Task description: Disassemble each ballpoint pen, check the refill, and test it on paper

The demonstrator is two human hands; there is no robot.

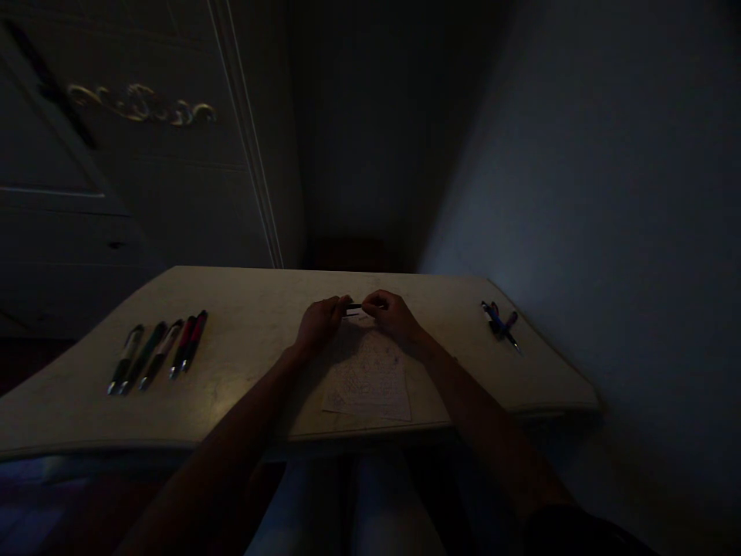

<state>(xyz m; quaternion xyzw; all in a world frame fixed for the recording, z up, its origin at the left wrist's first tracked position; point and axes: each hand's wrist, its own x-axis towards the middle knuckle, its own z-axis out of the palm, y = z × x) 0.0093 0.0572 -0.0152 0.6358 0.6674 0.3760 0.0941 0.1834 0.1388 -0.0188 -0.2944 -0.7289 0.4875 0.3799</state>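
Observation:
Above the far end of a marked sheet of paper (367, 378), my two hands meet over the table. My left hand (323, 323) is closed around one end of a slim dark pen (353, 306). The fingertips of my right hand (392, 315) pinch its other end. A thin line shows just under the pen; in this dim light I cannot tell whether it is a separate part or a shadow. Most of the pen is hidden by my fingers.
Several pens lie side by side on the left of the pale table (248, 301), among them a red pen (183, 347). A small pile of pens or pen parts (499, 324) lies at the right. A wall (607, 232) borders the right side; an ornamented cabinet (174, 193) stands behind left.

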